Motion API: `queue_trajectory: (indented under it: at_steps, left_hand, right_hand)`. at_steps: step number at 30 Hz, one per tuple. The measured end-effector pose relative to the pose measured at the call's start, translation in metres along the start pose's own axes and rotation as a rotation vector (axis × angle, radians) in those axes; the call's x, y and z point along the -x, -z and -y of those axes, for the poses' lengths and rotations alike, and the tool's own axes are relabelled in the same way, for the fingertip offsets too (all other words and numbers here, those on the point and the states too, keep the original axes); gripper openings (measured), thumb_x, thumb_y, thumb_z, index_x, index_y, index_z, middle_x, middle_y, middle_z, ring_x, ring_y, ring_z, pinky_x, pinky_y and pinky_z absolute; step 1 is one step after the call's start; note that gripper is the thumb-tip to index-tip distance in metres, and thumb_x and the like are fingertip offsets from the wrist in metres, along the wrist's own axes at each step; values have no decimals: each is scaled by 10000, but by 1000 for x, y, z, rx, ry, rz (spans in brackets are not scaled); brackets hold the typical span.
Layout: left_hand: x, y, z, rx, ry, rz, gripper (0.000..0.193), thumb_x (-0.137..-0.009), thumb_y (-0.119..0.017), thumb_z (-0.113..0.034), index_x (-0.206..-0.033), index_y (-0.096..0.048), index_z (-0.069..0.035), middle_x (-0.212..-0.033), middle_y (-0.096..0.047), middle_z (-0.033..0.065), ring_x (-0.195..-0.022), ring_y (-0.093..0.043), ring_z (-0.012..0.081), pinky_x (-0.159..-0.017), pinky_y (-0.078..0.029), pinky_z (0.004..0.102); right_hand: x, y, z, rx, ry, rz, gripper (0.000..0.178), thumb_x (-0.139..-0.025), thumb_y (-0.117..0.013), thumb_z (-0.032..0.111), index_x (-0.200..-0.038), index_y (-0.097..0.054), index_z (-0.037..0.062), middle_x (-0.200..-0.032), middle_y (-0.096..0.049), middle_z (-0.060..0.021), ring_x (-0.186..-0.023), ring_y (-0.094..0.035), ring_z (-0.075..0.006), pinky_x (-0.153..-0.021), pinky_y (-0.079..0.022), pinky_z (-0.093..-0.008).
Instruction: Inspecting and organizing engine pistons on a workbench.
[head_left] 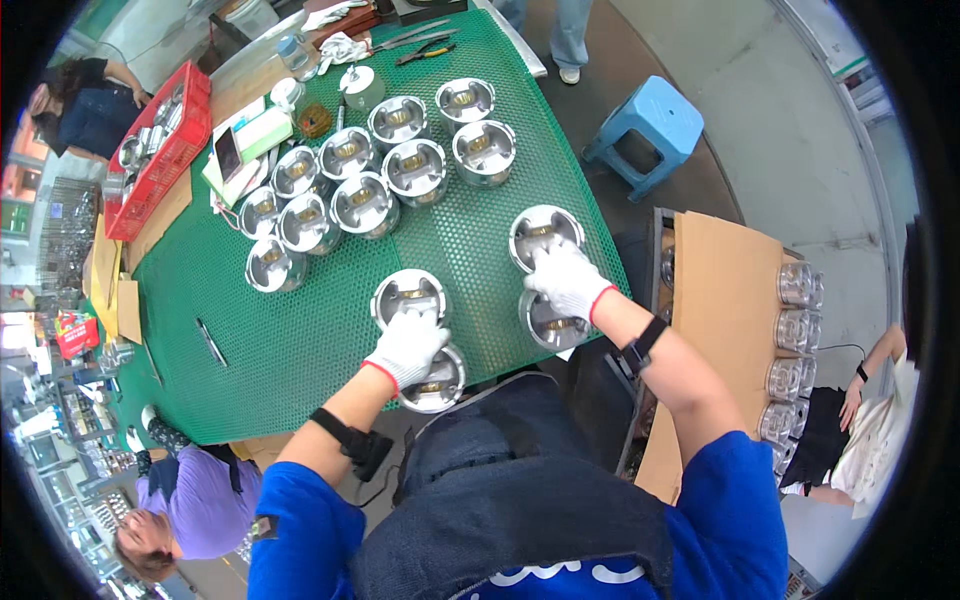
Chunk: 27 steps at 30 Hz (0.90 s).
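In a white knit glove with a red cuff, my left hand (410, 348) reaches into the hollow of a silver metal piston (407, 290), with its fingers curled at the near side. A second piston (435, 385) sits just below that hand, close to the table's near edge. My right hand (568, 283), gloved the same way, grips another piston (545, 232) at its hollow near the right edge. Partly under this hand is one more piston (553, 325). All of these pistons stand with their hollow side up; the fingertips are partly hidden inside.
Several more pistons (365, 203) stand grouped on the green perforated mat (300, 350). Beyond them are a phone (228, 155), jars and pliers (426, 51). A red crate (160, 150) is at left, a blue stool (648, 135) and cardboard (720, 330) at right. Other people stand around.
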<state>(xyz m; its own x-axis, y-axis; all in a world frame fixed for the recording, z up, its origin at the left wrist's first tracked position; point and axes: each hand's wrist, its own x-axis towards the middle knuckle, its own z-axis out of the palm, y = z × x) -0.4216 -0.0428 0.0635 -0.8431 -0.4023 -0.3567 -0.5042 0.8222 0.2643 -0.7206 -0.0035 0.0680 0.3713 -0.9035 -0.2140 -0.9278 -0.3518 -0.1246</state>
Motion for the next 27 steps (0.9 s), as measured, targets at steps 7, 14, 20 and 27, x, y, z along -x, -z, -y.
queue_trajectory:
  at_steps: [7,14,20,27]
  left_hand:
    - [-131,20,18,14,65,-101,180,-805,-566,-209,-935,-638,-109,-971,-565,191,-861,-577,351,-727,-448,463]
    - [-183,22,19,31,95,-14,307,-789,-610,-228,-1063,-620,-92,-1241,-491,237,-1081,-514,383,-903,-408,525]
    - [-152,52,13,167,-114,-175,493,-730,-734,-381,-1103,-638,-73,-1193,-548,232,-1098,-544,405,-926,-457,470]
    - [-21,50,16,421,-255,22,425,-742,-727,-167,-1125,-579,-55,-1156,-581,184,-1064,-558,376,-922,-456,437]
  right_hand:
    - [-83,-29,-52,-254,-181,20,343,-830,-562,250,-1002,-593,-45,-939,-610,-251,-952,-569,-399,-868,-451,-456]
    - [-75,-44,-67,-250,-84,-74,180,-808,-551,195,-905,-694,142,-1053,-565,-172,-979,-552,-361,-890,-431,-483]
    - [-23,8,-56,-427,-151,-39,299,-785,-599,260,-1069,-645,177,-1139,-555,-152,-1007,-564,-321,-848,-444,-465]
    - [150,-1,46,-330,-645,-10,298,-784,-638,292,-1058,-625,175,-998,-586,-110,-902,-607,-284,-747,-496,-431]
